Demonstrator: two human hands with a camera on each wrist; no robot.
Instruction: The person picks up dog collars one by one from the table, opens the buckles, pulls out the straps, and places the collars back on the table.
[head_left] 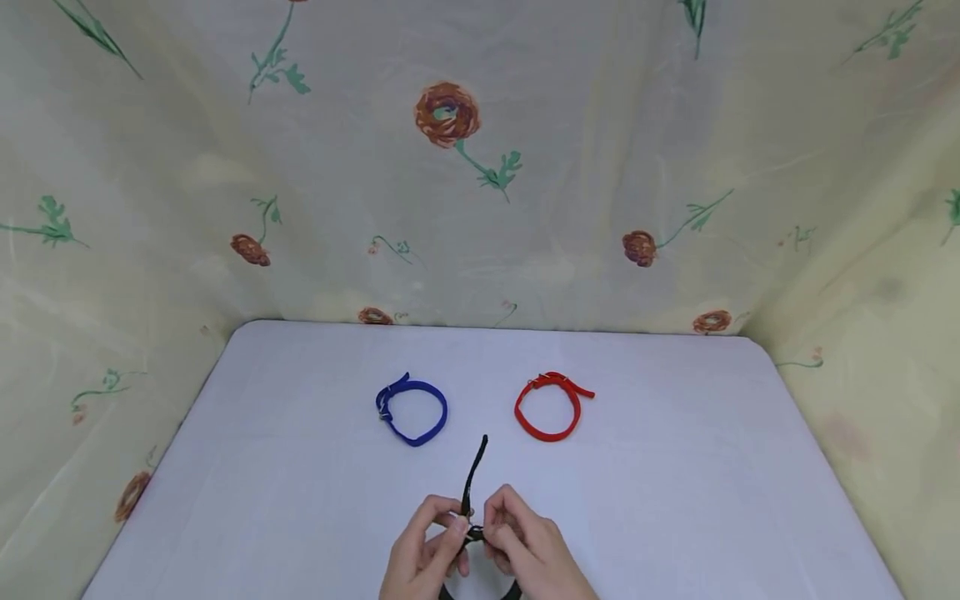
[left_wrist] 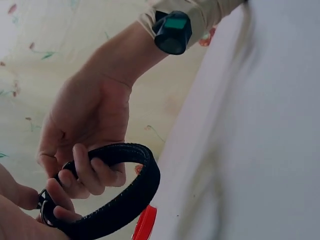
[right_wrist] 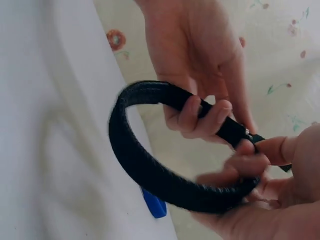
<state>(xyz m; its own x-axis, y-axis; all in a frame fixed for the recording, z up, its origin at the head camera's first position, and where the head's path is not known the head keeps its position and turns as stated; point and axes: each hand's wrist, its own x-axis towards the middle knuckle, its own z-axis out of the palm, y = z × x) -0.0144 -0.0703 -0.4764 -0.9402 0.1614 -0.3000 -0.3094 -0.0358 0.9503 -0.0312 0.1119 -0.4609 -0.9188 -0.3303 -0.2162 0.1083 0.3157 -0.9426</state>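
Note:
A black collar [head_left: 475, 475], bent into a loop, is between both hands near the table's front edge. Its free end sticks up past the fingers, and the loop hangs below them. My left hand [head_left: 427, 546] pinches the strap beside the metal buckle [right_wrist: 247, 133]. On the other side of the loop, my right hand [head_left: 528, 542] grips the band with bent fingers and thumb. In the left wrist view a metal ring [left_wrist: 45, 212] shows on the black band, close to the left fingers. The fingers partly cover the fastening, so I cannot tell whether it is fastened.
Farther back on the white table [head_left: 262, 458] lie a blue collar [head_left: 431, 433] to the left and a red collar [head_left: 547, 435] to the right, each looped. A flower-patterned curtain [head_left: 540, 250] surrounds the table's back and sides.

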